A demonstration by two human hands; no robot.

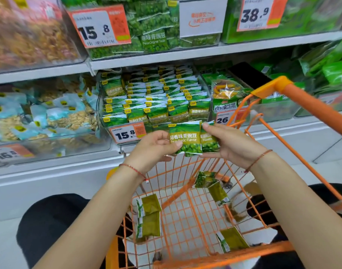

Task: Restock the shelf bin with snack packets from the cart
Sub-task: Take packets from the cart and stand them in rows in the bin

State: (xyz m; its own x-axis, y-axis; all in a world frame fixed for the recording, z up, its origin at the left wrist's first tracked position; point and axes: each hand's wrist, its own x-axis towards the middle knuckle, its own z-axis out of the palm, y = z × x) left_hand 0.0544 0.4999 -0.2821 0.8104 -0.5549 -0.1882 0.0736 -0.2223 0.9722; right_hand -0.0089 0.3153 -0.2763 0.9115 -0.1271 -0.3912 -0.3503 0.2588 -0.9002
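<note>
My left hand (156, 147) holds a green garlic-flavour pea packet (185, 139) by its left edge, just in front of the shelf bin (156, 101). My right hand (230, 144) pinches a second green packet (208, 139) right beside the first, partly tucked behind it. The clear bin stands on the middle shelf and holds several rows of the same green packets. Below my hands is the orange wire cart (185, 210). Several packets lie loose in it, at the left (148, 216), middle (211, 183) and near right (232, 239).
A clear bin of blue nut packets (46, 117) stands to the left and a bin of mixed vegetable crisps (226, 94) to the right. The cart's orange handle (312, 109) crosses the right side. An upper shelf (166, 55) carries more green pea packets and price tags.
</note>
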